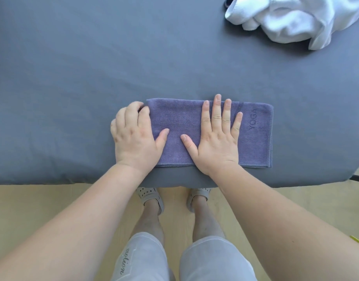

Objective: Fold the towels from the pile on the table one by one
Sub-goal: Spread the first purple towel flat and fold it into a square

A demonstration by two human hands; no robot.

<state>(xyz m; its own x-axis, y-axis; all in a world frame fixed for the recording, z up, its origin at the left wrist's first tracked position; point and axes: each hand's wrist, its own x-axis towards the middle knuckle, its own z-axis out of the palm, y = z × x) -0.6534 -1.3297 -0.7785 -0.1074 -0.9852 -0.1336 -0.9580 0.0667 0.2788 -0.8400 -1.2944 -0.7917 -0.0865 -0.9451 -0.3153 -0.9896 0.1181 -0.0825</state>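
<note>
1. Head view, your left hand [134,136]: it lies on the left end of the towel. The fingers curl over that end's edge and the thumb lies on the cloth, so the hand grips the end. You cannot tell whether the fingertips reach under it.
2. Your right hand [217,138]: it lies flat, palm down, on the middle-right of the towel, with straight fingers slightly spread and the thumb pointing towards the left hand. It presses and holds nothing.
3. Folded purple microfibre towel [174,126]: a long, flat rectangle lying crosswise in front of you, near the table's near edge. The word "YOGA" is embossed on its right end, which lies bare beyond your right hand. A stitched hem runs along the right and near edges.
4. Crumpled pile of white towels [296,19]: it sits at the far right of the table, well apart from the purple towel.
5. Small dark item [227,4]: it touches the pile's left side and is too cut off to identify.
6. Table under a grey cloth cover [93,67]: it bears both the towel and the pile.
7. Pale wooden floor [43,199]: your feet stand on it in pale perforated clogs [152,197], below light grey shorts [146,258].
</note>
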